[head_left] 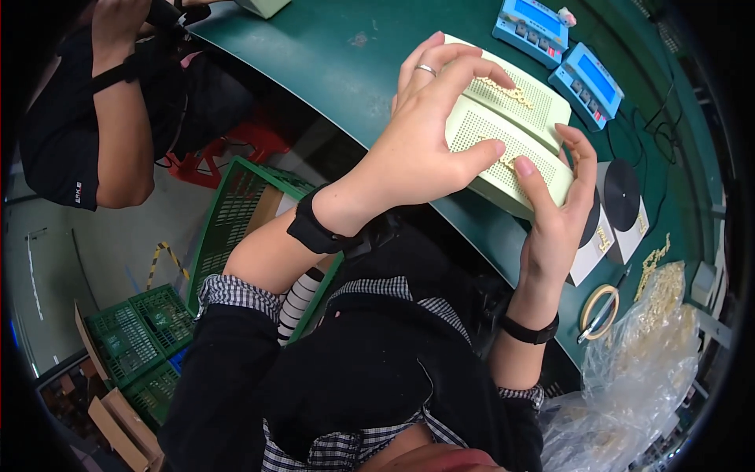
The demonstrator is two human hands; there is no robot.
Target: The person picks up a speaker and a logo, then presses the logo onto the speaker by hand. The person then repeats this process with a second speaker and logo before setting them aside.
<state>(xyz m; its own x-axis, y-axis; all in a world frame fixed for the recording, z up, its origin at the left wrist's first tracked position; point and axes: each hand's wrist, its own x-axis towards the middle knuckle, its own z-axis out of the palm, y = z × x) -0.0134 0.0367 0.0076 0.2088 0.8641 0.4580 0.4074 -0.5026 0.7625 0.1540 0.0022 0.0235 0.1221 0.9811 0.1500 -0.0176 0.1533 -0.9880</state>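
Note:
Two pale green casings with perforated faces lie side by side over the bench edge, a far casing (543, 102) and a near casing (503, 179). Each bears a cream script-shaped emblem. My left hand (440, 130) grips them at their left end; its index finger reaches the far casing's emblem (515, 95). Its thumb presses by the emblem on the near casing, partly covering it. From the right, my right hand (560, 189) curls its fingers round the near casing's end, its thumb on the perforated face close to the left thumb.
Two blue devices with screens (535, 27) stand at the back. To the right are white boxes with black discs (621, 193), a tape roll (599, 312), a pen and a plastic bag of cream pieces (641, 354). A green crate (236, 189) and a co-worker's arm (122, 134) are left.

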